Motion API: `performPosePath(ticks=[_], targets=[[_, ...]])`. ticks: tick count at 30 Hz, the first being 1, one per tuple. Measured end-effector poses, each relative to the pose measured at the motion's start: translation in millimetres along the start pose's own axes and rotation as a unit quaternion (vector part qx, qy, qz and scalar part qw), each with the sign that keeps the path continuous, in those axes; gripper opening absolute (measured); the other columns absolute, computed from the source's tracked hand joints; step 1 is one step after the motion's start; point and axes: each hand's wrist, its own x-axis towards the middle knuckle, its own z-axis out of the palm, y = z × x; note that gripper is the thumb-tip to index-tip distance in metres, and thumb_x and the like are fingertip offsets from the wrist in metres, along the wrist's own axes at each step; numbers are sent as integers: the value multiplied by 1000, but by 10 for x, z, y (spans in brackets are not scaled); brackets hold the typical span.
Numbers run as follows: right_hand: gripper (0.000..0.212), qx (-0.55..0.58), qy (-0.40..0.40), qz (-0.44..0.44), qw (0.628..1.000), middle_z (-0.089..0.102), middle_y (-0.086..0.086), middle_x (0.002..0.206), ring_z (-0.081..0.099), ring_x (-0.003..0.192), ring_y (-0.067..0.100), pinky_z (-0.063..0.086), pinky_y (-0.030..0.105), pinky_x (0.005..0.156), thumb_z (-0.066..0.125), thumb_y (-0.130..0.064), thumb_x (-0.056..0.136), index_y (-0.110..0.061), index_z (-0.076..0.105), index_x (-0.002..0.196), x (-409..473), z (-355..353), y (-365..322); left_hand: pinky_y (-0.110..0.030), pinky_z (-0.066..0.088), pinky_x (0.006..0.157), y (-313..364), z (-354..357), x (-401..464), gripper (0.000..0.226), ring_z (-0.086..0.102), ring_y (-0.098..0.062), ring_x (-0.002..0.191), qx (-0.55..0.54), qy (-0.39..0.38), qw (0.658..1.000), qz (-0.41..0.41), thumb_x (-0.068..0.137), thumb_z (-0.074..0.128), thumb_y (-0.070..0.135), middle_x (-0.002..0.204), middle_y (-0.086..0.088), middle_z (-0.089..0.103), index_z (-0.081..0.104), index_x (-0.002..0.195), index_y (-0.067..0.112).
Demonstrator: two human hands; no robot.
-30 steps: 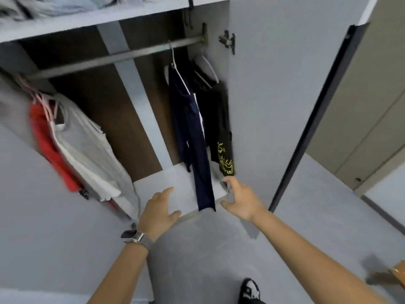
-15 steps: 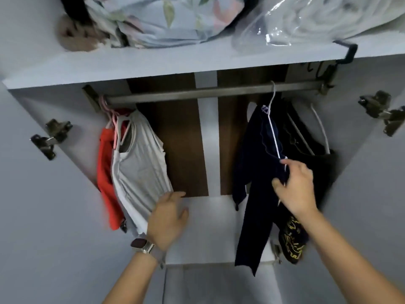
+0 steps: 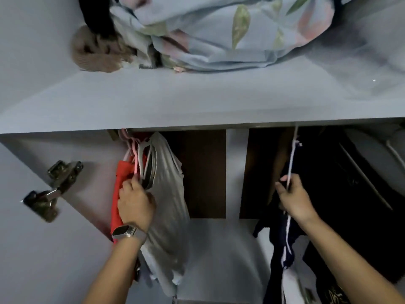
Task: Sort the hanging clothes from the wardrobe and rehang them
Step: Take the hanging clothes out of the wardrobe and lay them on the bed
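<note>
Hanging beside the grey top (image 3: 168, 194), the pink hanger (image 3: 136, 165) is being gripped by the left hand (image 3: 135, 205); the white hanger (image 3: 290, 163) is being pinched by the right hand (image 3: 294, 199). Yellow print (image 3: 335, 295) below is too blurred to be read.

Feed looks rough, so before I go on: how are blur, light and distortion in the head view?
Head view: motion-smeared throughout, worst at the door hinge; the shelf bows from the wide lens; dark clothes on the right lose detail in shadow; both hands, left hand and right hand, stay readable.
</note>
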Motion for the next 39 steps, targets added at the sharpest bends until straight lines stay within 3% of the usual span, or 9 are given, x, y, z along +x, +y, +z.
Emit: performPosePath(ticks=[6, 8, 11, 14, 21, 24, 27, 33, 39], targets=[[18, 34, -151, -60, 986, 39, -3, 51, 35, 33, 3, 29, 17, 37, 41, -13, 99, -30, 43, 95, -252, 854, -256, -29, 34, 43, 143, 12, 181, 11, 60, -34, 57, 93, -19, 995, 3, 71, 64, -5, 63, -18, 60, 59, 80, -2], [16, 6, -152, -72, 986, 49, 3, 65, 46, 48, 8, 34, 16, 44, 37, -12, 100, -26, 44, 101, -268, 946, -304, -21, 32, 37, 263, 91, 186, 23, 56, -27, 38, 124, -13, 991, 45, 64, 75, 2, 50, -11, 56, 53, 68, 3], [16, -2, -146, -60, 987, 55, 10, 74, 52, 60, 18, 40, 23, 52, 34, -11, 100, -19, 44, 110, -273, 983, -281, -15, 30, 29, 565, 255, 47, 31, 53, -17, 29, 125, -23, 985, 115, 59, 78, 12, 48, -3, 54, 49, 69, 9], [17, 7, -116, -50, 992, 55, 4, 74, 49, 56, 10, 37, 11, 48, 36, -12, 100, -17, 49, 110, -249, 948, -229, -13, 27, 27, 885, 402, -161, 24, 52, -13, 29, 72, -32, 979, 190, 57, 71, 16, 50, -1, 54, 53, 71, 9], [13, 162, -103, 27, 981, 50, -4, 53, 45, 46, 12, 39, 21, 46, 52, -29, 96, -25, 64, 98, -175, 639, -248, -16, 30, 32, 1438, 579, -545, 18, 54, -6, 38, -35, -83, 952, 292, 74, 50, 34, 60, 6, 60, 60, 80, 19], [16, 210, -117, 9, 971, 67, 6, 75, 61, 68, 17, 47, 26, 69, 59, -26, 92, -13, 67, 95, -80, 616, -437, -21, 42, 37, 1563, 535, -583, 41, 63, -12, 51, -75, -144, 950, 268, 83, 30, 39, 75, 2, 65, 62, 93, 16], [12, 200, -122, 10, 972, 67, 2, 85, 62, 76, 10, 48, 18, 73, 65, -17, 88, -10, 66, 98, 71, 659, -548, -34, 52, 66, 1485, 475, -537, 68, 64, -21, 86, -134, -176, 950, 220, 84, 4, 55, 107, -1, 57, 55, 113, 19], [15, 227, -174, 91, 954, 71, 2, 92, 63, 99, 17, 48, 32, 88, 42, -18, 100, -12, 55, 102, 252, 906, -537, -28, 44, 78, 944, 538, -408, 16, 59, -22, 89, -288, -162, 943, 32, 94, 45, 20, 99, -6, 60, 61, 96, 15], [25, 274, -184, 131, 935, 55, 3, 80, 51, 70, 13, 46, 26, 61, 42, -29, 101, -12, 59, 93, 207, 1071, -687, -14, 39, 66, 855, 373, -527, 21, 56, -6, 72, -365, -236, 900, 23, 97, 41, 11, 78, 3, 59, 60, 87, 15]])
